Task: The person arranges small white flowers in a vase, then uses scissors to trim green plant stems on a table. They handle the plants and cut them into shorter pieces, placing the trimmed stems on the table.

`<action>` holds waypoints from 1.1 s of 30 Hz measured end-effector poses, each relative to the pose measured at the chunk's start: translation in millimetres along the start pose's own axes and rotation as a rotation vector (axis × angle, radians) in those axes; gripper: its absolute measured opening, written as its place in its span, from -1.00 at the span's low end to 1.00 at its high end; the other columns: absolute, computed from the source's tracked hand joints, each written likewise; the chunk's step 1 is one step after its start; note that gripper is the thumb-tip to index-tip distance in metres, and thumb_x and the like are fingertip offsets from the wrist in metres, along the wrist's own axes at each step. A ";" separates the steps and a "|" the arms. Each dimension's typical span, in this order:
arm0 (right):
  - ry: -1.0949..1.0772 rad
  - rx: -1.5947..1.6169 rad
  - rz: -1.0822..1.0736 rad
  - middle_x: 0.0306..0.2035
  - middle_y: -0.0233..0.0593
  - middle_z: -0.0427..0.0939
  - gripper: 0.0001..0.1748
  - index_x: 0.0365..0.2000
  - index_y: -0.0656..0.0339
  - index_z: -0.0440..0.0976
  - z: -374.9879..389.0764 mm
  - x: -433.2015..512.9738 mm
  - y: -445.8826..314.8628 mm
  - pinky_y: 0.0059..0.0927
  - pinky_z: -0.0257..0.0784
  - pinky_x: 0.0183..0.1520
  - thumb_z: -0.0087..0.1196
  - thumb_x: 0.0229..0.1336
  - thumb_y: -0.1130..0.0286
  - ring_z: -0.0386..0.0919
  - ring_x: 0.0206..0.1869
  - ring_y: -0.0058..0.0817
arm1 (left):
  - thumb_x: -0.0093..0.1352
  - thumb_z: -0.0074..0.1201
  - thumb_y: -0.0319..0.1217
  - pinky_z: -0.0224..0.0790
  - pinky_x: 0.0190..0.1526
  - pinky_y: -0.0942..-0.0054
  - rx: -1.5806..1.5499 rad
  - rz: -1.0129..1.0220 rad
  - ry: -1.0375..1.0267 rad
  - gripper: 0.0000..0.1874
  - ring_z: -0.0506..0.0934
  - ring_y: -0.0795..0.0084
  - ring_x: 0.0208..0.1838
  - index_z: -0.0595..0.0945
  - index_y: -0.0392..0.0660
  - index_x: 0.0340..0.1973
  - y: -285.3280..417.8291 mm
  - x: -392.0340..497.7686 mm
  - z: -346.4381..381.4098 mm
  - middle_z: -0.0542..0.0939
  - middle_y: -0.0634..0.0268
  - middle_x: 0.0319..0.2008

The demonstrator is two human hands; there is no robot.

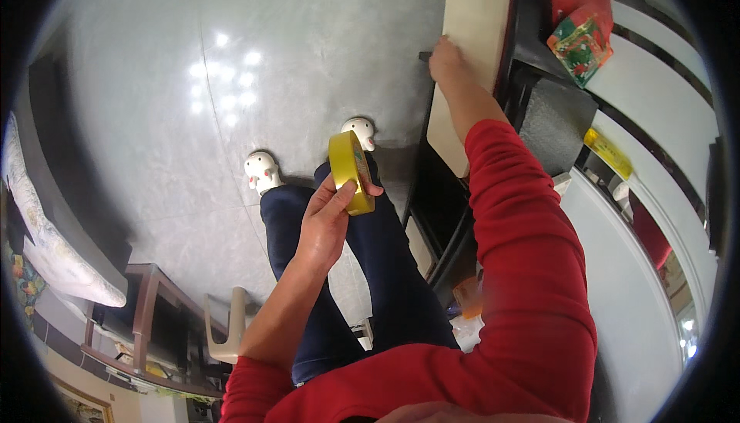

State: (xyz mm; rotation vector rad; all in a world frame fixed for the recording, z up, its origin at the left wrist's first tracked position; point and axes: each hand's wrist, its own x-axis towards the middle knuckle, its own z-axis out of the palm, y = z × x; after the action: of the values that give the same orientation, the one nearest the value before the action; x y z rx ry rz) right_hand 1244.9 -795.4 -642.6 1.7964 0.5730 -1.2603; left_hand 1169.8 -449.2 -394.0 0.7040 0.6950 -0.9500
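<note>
My left hand [328, 215] pinches a roll of glossy yellow adhesive tape [347, 163] in front of my knees, thumb on its outer face and fingertips through the core. Out to the right, my right hand [450, 64] is curled over the left edge of a long cream cabinet panel [477, 12], which looks like a drawer front. A small dark handle-like piece [425, 56] juts out beside its fingers. What the fingertips grasp there is hidden.
Below the panel is a dark open compartment [442, 191]. A red and green packet [581, 44] and a yellow packet [608, 153] lie at right. My white slippers [263, 171] rest on grey floor tiles [144, 134]. A beige plastic stool [225, 330] stands lower left, near a brown-framed table [144, 307].
</note>
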 end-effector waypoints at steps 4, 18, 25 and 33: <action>-0.104 -0.101 -0.097 0.17 -0.40 0.42 -0.63 0.05 -0.07 0.45 -21.3 -2.0 3.7 -0.37 0.20 0.26 0.02 0.22 0.27 0.38 0.18 -0.37 | 0.49 -0.14 -0.28 0.14 0.19 0.32 0.038 0.016 0.022 -0.70 0.49 0.35 0.03 0.48 -0.20 0.00 5.3 -0.8 -12.3 0.60 0.19 -0.16; 0.664 1.214 -0.175 -0.14 -0.20 0.59 -0.76 -0.19 0.23 0.54 -134.9 -60.3 -52.5 -0.23 0.35 0.06 -0.12 0.28 0.41 0.50 0.01 -0.26 | 0.49 -0.10 -0.33 0.18 0.15 0.39 0.102 0.228 0.005 -0.73 0.48 0.43 0.05 0.53 -0.19 0.01 53.9 7.9 4.9 0.61 0.23 -0.13; 1.024 2.344 -0.407 -0.09 -0.14 0.50 -0.65 -0.06 0.32 0.43 -160.0 -233.0 -55.9 -0.34 0.30 0.12 0.13 0.15 0.41 0.45 0.00 -0.31 | 0.50 -0.11 -0.34 0.11 0.18 0.53 0.165 0.289 0.121 -0.71 0.41 0.56 0.03 0.49 -0.20 0.07 55.5 8.6 26.0 0.55 0.36 -0.07; 1.014 2.568 -0.167 0.05 -0.21 0.43 -0.48 0.10 0.29 0.34 -137.6 -288.4 -57.7 -0.42 0.30 0.15 0.16 0.10 0.54 0.38 0.12 -0.41 | 0.51 -0.13 -0.24 0.11 0.24 0.40 0.618 0.400 -0.108 -0.59 0.34 0.32 0.16 0.46 -0.33 0.08 19.8 17.3 54.1 0.38 0.13 0.08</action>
State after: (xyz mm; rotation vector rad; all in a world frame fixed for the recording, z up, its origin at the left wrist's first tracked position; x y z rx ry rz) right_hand 1162.3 -621.1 -381.4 4.4141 -1.4219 -0.4462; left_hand 1205.9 -491.8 -371.7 1.2707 0.1370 -0.8191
